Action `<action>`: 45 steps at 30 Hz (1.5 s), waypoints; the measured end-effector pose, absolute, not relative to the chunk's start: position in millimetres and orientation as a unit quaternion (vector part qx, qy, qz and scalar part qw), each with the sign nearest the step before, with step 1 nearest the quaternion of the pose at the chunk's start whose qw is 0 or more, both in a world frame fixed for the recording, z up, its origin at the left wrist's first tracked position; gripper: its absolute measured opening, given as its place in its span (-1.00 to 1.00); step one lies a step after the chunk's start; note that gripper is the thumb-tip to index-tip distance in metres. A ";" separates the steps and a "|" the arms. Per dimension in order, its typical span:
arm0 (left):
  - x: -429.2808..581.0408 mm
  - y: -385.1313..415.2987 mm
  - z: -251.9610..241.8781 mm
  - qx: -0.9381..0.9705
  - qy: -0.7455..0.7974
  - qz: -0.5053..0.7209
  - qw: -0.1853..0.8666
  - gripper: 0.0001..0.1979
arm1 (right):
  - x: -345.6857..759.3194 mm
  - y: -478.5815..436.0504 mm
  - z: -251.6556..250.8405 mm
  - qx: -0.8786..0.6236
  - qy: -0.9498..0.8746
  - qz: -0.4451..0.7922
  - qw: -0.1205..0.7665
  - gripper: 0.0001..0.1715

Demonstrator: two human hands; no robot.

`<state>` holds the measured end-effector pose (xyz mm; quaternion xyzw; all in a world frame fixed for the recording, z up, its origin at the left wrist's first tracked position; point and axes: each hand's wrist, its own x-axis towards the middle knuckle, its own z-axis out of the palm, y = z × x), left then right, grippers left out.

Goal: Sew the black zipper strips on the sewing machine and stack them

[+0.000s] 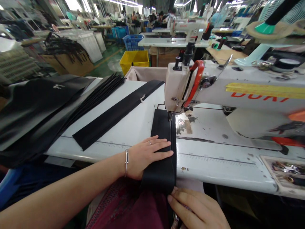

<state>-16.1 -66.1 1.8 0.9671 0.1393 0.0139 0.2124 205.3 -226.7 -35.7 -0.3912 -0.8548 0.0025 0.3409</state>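
Observation:
A long black fabric strip runs under the presser foot of a white sewing machine and bends down over the table's front edge. My left hand lies flat on it, fingers stretched towards its right edge, a ring and a bracelet showing. Below the table edge, my right hand has its thumb and fingers closed on the strip's right edge. Something metallic shows under that hand; I cannot make out what it is.
Left of the machine lies another black strip with a zipper pull on it. Farther left are a stack of black strips and a large black sheet. A tray of small metal parts sits at right. A yellow crate stands behind.

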 end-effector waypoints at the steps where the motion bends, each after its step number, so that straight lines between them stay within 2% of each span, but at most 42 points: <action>1: -15.6 -64.5 2.1 0.967 0.137 0.013 0.213 0.03 | 206.1 -225.7 -37.5 -0.388 -0.858 0.003 0.335 -0.66; 15: -11.3 -43.7 -0.2 0.973 0.138 0.017 0.186 -0.02 | 220.0 -206.6 -39.6 -0.396 -0.875 0.048 0.275 -0.56; 26: -7.5 -32.8 1.4 0.975 0.126 0.017 0.180 -0.05 | 214.7 -203.0 -39.7 -0.398 -0.862 0.017 0.313 -0.62; 33: -7.3 -24.9 -3.0 0.979 0.126 0.020 0.159 -0.08 | 218.7 -201.5 -41.9 -0.398 -0.868 0.030 0.294 -0.60; 39: -5.2 -16.1 -2.3 0.980 0.124 0.007 0.153 -0.04 | 213.3 -199.3 -44.5 -0.412 -0.854 0.012 0.317 -0.60; 45: -4.3 -7.0 -4.3 0.980 0.121 0.031 0.156 -0.11 | 214.4 -199.4 -41.0 -0.408 -0.860 0.035 0.306 -0.60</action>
